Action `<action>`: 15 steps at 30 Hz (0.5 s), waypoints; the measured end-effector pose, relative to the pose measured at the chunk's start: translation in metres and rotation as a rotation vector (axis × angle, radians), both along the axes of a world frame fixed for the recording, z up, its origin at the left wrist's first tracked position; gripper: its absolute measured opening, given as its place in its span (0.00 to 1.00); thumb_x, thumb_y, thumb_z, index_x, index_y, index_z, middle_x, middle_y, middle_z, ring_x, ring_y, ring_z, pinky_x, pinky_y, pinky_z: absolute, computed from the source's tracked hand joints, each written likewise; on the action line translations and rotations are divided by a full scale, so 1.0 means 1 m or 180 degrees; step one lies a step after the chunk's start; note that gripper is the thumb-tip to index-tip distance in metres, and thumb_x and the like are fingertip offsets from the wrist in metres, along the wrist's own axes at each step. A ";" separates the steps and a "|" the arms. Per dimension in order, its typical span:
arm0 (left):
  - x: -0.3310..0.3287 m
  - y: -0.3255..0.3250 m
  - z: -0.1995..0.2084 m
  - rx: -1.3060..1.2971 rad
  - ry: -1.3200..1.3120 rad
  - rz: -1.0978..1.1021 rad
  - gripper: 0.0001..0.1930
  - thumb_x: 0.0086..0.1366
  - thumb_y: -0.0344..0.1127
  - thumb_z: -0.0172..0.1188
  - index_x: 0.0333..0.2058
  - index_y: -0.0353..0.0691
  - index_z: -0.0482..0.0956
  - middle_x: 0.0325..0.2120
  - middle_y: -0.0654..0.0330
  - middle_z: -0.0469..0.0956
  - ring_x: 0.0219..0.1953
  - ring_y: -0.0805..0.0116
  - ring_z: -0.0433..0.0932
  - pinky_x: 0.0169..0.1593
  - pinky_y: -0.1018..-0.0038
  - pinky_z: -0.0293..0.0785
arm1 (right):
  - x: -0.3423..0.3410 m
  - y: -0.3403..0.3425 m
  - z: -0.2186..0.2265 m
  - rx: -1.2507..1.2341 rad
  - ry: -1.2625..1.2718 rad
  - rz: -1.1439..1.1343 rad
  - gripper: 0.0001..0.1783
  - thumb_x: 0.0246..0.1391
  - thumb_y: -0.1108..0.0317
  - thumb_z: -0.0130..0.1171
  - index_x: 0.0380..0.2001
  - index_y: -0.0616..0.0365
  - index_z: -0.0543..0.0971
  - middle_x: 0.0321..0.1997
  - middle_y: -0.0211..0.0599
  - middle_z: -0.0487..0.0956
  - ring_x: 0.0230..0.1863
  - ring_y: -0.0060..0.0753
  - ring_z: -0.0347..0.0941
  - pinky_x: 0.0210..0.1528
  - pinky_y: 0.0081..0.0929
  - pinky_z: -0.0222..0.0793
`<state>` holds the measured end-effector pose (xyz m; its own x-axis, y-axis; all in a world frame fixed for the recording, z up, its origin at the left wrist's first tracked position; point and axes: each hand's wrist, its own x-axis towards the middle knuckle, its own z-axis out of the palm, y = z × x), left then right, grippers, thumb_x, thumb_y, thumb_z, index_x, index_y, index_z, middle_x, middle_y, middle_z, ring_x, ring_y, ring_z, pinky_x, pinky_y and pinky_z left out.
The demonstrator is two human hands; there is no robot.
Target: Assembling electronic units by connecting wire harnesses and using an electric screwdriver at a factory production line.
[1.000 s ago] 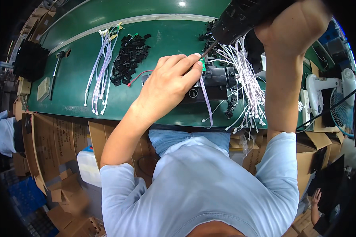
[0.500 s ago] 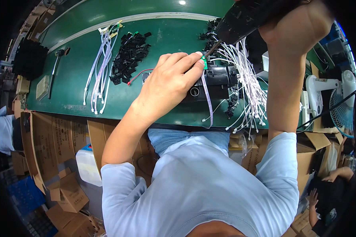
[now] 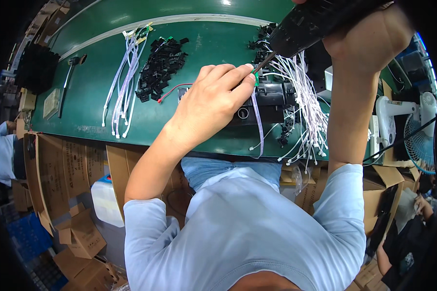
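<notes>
My left hand [image 3: 216,102] is nearly closed, pinching the green board [image 3: 256,79], probably so it stays put under the black driver [image 3: 298,31] my right hand [image 3: 371,39] grips.

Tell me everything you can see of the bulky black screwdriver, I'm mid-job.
The screwdriver has a thick black body, seemingly plastic, with a few pale specks, narrowing to a nose with a thin, dark, metal-looking shaft. It slants down toward the lower left, and the right hand grips it. The shaft points at a small green board by the left hand; whether the tip touches is unclear. The picture's upper edge cuts off part.
</notes>
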<state>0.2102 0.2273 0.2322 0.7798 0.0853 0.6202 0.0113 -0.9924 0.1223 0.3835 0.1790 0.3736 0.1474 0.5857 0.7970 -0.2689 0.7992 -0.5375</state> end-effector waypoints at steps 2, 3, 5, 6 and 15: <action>0.000 0.000 -0.001 0.0025 -0.0015 0.0013 0.14 0.52 0.28 0.58 0.40 0.35 0.76 0.45 0.56 0.76 0.44 0.60 0.76 0.48 0.66 0.69 | -0.003 0.001 0.003 0.0192 -0.0081 0.0473 0.43 0.60 0.31 0.33 0.41 0.68 0.72 0.18 0.36 0.75 0.14 0.27 0.74 0.15 0.22 0.73; 0.000 0.001 -0.002 0.0054 -0.0031 0.0016 0.14 0.52 0.28 0.58 0.40 0.35 0.76 0.45 0.56 0.76 0.44 0.60 0.76 0.48 0.66 0.69 | -0.008 -0.004 0.004 0.0014 -0.0009 -0.0187 0.43 0.60 0.31 0.33 0.41 0.68 0.72 0.18 0.36 0.75 0.14 0.27 0.74 0.15 0.22 0.73; -0.001 0.001 -0.002 0.0043 -0.0021 0.0016 0.14 0.52 0.29 0.58 0.40 0.35 0.76 0.45 0.56 0.76 0.44 0.60 0.76 0.48 0.66 0.69 | -0.013 -0.007 0.006 -0.0172 0.0061 -0.0851 0.43 0.60 0.31 0.33 0.41 0.68 0.72 0.18 0.36 0.75 0.14 0.26 0.74 0.15 0.21 0.73; -0.001 0.001 -0.001 0.0038 -0.0012 0.0014 0.14 0.52 0.29 0.58 0.40 0.35 0.76 0.45 0.56 0.76 0.44 0.60 0.76 0.48 0.66 0.69 | -0.013 -0.007 0.007 -0.0197 0.0036 -0.0930 0.42 0.60 0.31 0.33 0.41 0.67 0.72 0.18 0.35 0.75 0.14 0.26 0.74 0.15 0.21 0.73; 0.000 0.000 -0.001 0.0024 -0.0003 0.0019 0.14 0.53 0.29 0.57 0.40 0.35 0.76 0.46 0.56 0.76 0.43 0.60 0.76 0.47 0.66 0.69 | -0.014 -0.004 0.003 -0.0179 0.0098 -0.1135 0.42 0.58 0.30 0.35 0.40 0.66 0.72 0.18 0.34 0.75 0.14 0.24 0.73 0.15 0.20 0.72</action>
